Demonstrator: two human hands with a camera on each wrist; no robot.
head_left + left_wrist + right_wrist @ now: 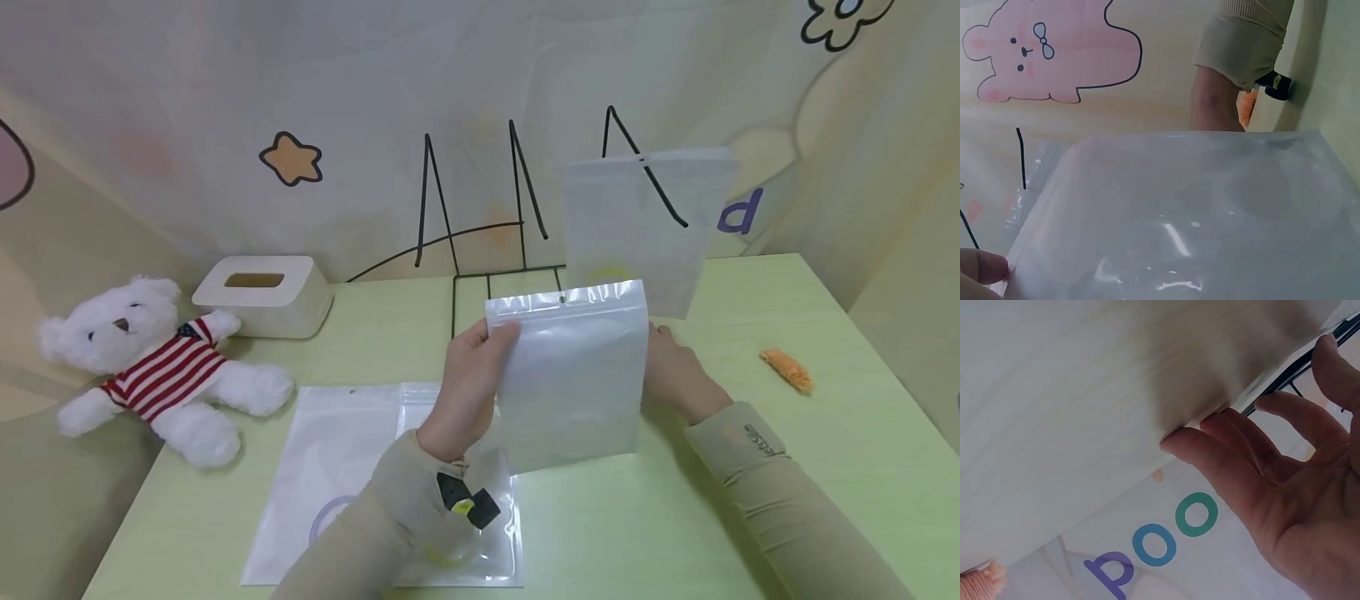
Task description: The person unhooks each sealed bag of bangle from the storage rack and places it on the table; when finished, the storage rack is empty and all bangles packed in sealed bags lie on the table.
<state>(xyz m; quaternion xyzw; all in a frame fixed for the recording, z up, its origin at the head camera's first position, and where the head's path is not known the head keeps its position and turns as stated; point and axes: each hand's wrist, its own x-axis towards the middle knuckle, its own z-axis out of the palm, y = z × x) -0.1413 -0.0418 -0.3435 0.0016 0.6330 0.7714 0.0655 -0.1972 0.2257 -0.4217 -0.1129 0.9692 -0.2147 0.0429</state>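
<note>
A small white zip bag (570, 392) stands upright in front of me, its zip strip along the top. My left hand (468, 379) pinches its upper left side; in the left wrist view the thumb (985, 265) presses on the bag's edge. Partly hidden behind the bag's right side is my right hand (678, 375). The right wrist view shows that hand (1291, 481) with its fingers loosely bent, fingertips at the table surface (1072, 425) and nothing held. Beyond it, a larger translucent bag (645, 208) stands upright before the back wall.
Larger zip bags (337, 425) lie flat on the table under my left forearm. At left, a white teddy bear (172, 375) in a striped shirt leans by a tissue box (307, 308). A small orange fuzzy piece (787, 371) lies at right.
</note>
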